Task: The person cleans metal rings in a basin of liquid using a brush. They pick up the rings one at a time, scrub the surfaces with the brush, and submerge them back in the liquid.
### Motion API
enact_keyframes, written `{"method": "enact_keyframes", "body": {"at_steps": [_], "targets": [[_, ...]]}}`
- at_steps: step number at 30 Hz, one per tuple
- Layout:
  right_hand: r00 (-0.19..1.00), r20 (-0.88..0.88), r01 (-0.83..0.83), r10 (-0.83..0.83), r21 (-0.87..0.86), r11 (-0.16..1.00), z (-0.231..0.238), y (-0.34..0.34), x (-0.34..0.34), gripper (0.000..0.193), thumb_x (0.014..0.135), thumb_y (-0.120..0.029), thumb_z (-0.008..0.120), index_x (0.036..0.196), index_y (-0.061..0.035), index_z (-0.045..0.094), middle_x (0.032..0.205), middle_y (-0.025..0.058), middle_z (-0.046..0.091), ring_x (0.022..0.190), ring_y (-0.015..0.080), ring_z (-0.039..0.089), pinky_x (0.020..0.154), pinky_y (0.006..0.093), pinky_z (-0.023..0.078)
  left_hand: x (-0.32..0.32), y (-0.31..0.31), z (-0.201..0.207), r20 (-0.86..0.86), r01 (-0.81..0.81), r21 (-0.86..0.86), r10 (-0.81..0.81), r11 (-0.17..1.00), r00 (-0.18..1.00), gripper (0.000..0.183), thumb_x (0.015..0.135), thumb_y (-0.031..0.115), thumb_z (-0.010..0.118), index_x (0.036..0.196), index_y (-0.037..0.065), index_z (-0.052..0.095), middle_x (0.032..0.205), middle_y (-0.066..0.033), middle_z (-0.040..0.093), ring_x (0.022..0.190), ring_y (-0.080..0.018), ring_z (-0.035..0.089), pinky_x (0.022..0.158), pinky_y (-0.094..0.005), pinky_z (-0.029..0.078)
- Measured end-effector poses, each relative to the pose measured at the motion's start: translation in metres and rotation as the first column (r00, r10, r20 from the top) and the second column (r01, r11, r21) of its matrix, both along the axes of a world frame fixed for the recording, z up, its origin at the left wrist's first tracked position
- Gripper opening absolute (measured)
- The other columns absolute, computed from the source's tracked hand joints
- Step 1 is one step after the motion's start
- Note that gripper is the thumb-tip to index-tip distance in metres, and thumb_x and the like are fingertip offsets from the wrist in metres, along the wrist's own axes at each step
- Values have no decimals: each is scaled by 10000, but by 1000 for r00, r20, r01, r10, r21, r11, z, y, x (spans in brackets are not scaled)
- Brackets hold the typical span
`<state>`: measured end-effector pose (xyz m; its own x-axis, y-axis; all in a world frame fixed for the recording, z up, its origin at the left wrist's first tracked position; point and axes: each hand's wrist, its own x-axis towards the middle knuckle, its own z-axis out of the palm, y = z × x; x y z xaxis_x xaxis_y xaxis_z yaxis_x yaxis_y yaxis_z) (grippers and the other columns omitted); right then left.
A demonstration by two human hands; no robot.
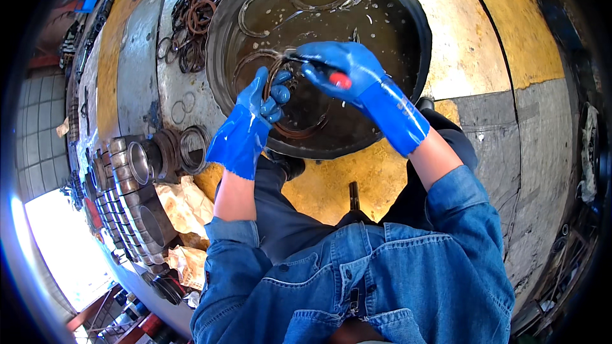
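Denim jacket sat closest; past it, the left hand was curled around a brown ring over the black tub, right hand wrapped round a red-handled tool beside it. Steady ring, short strokes probably worked best imo.

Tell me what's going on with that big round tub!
A person in blue gloves is working over the tub of murky liquid. The left hand holds a brown ring. The right hand grips a tool with a red end, its tip right by the ring. More rings lie in the tub, and a pile of rings sits outside, to the left.
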<state>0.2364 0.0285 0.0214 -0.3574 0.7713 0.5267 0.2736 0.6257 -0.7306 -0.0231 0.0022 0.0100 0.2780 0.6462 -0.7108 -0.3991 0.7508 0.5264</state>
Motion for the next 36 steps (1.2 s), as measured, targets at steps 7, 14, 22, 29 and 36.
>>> {"method": "enact_keyframes", "body": {"at_steps": [7, 14, 22, 29, 36], "targets": [[949, 228, 251, -217, -132, 959, -8, -1, 14, 257, 874, -239, 744, 1118, -159, 758, 1008, 133, 759, 892, 365, 729, 779, 422, 602, -9, -3, -4, 61, -66, 80, 61, 995, 996, 571, 1092, 548, 426, 1330, 68, 624, 813, -8, 659, 423, -66, 369, 455, -270, 272], [988, 81, 139, -132, -84, 987, -5, -1, -4, 257, 872, -214, 749, 1125, -168, 756, 991, 134, 758, 893, 347, 734, 764, 426, 598, -10, -7, -14, 120, -71, 162, 51, 984, 991, 563, 1101, 502, 433, 1330, 22, 618, 737, -19, 646, 404, -80, 374, 441, -281, 285], [915, 383, 383, -126, -729, 568, -15, 5, 12, 367, 891, -399, 639, 959, -58, 758, 940, 215, 741, 910, 388, 725, 837, 431, 568, 2, -10, 0, 46, -179, 245, 173, 953, 984, 578, 1109, 482, 406, 1350, 0, 613, 571, -27, 526, 357, -99, 313, 409, -291, 282], [967, 253, 216, 27, -872, 438, -28, -30, 9, 368, 866, -363, 680, 942, -11, 756, 814, 119, 731, 761, 191, 681, 737, 355, 533, -4, -10, -9, 33, -181, 331, 180, 926, 983, 562, 1120, 445, 395, 1332, -23, 622, 608, -43, 570, 358, -99, 324, 402, -289, 293], [903, 424, 380, -67, -717, 585, -29, -21, 31, 412, 860, -405, 667, 1033, -39, 742, 985, 200, 751, 927, 371, 727, 851, 436, 554, -4, -4, -17, 103, -217, 234, 198, 948, 975, 579, 1114, 470, 386, 1362, -5, 604, 728, -41, 636, 365, -86, 345, 404, -272, 291]]}}
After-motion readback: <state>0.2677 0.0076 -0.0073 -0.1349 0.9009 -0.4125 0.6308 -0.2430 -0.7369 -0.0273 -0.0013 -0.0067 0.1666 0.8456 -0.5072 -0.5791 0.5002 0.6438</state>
